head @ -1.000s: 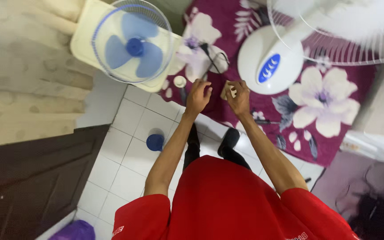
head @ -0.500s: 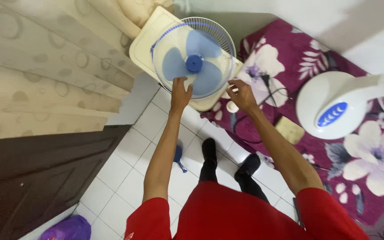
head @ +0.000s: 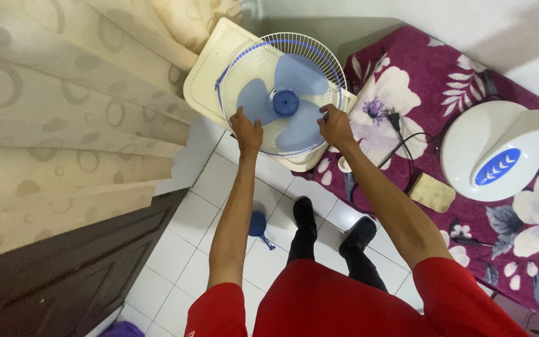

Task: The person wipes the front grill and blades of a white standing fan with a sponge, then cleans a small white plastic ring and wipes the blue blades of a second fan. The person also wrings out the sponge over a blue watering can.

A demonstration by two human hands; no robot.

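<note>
Down at the floor, both hands on the fan guard.

Nearest, a small blue object (head: 257,223) lies on the tiles. Beyond it, the left hand (head: 246,130) and right hand (head: 334,125) curl their fingers onto opposite rim edges of the white wire fan guard (head: 282,93), equally near, blue blades (head: 284,103) facing up between them, cream curtain (head: 63,112) farther left.

curtain (head: 63,125): blocks you at 9 o'clock of the fan (head: 282,93).
stand fan base (head: 500,153): obstacle at 3 o'clock, with cord (head: 407,140) between.
tile floor (head: 188,231): free room at 6 o'clock, except blue cap (head: 257,223).
</note>
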